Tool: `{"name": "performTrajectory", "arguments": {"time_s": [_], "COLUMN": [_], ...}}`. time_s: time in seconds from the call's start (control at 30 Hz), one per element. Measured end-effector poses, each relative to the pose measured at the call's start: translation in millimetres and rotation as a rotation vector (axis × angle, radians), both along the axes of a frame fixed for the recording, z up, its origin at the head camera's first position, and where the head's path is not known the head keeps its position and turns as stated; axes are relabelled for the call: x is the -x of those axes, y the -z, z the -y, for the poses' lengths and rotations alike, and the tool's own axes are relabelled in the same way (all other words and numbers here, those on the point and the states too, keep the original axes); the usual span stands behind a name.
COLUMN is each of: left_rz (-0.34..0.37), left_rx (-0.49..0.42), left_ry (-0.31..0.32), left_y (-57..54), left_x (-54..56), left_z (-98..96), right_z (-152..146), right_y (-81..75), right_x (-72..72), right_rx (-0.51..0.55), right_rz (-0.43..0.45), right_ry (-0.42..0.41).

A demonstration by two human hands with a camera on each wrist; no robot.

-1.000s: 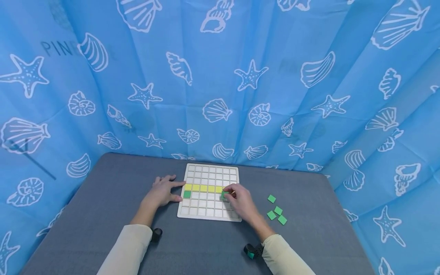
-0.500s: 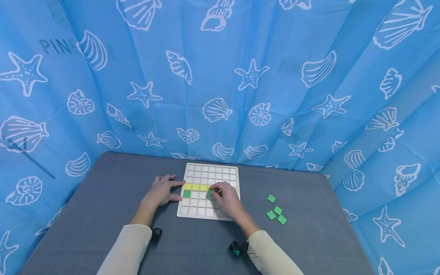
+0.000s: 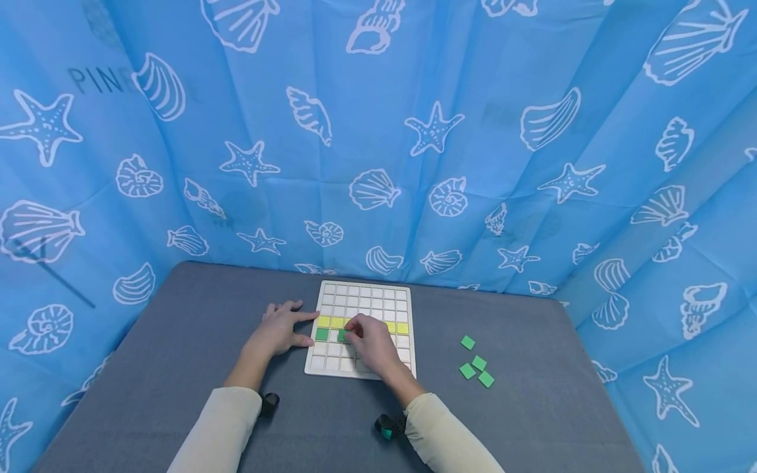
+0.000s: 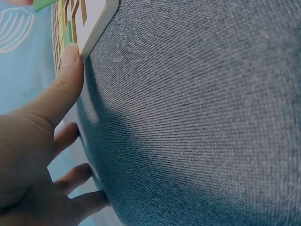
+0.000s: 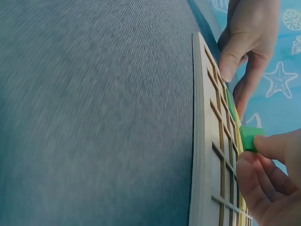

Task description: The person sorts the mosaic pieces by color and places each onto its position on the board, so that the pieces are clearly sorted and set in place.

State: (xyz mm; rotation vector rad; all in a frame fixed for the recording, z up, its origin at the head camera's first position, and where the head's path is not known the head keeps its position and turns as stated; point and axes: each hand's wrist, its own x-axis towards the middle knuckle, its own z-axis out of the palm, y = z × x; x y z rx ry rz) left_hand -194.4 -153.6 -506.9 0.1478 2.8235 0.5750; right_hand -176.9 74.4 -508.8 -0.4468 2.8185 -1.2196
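A white grid board lies on the grey table, with a row of yellow tiles across its middle. One green tile sits at the left end of the row below the yellow one. My right hand pinches another green tile between thumb and fingers, over that same row near the second and third cells. My left hand rests at the board's left edge, thumb and forefinger spread and touching it; the left wrist view shows the thumb on the rim.
Several loose green tiles lie on the table to the right of the board. A blue curtain with white shell prints hangs behind the table and along its sides. Black bands with cameras sit at the wrists.
My right hand has moved left across the board with the green tile, from near the right end of the row towards its left end. The left hand has stayed in place.
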Motion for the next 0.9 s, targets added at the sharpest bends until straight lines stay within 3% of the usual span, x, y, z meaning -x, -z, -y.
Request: {"name": "performTrajectory", "arguments": {"time_s": [0.33,0.9], "left_rz": [0.005,-0.001], "left_rx": [-0.002,0.005], "left_ry": [-0.014,0.000], "left_y": [0.1,0.0], "left_x": [-0.2,0.2], "left_z": [-0.6,-0.9], "right_z": [16.1,24.3], "right_y": [5.2,8.6], "right_x": [0.7,-0.2], "right_rx": [0.003,-0.155], "right_rz": [0.035,-0.066], "right_ry": [0.032,0.035]}}
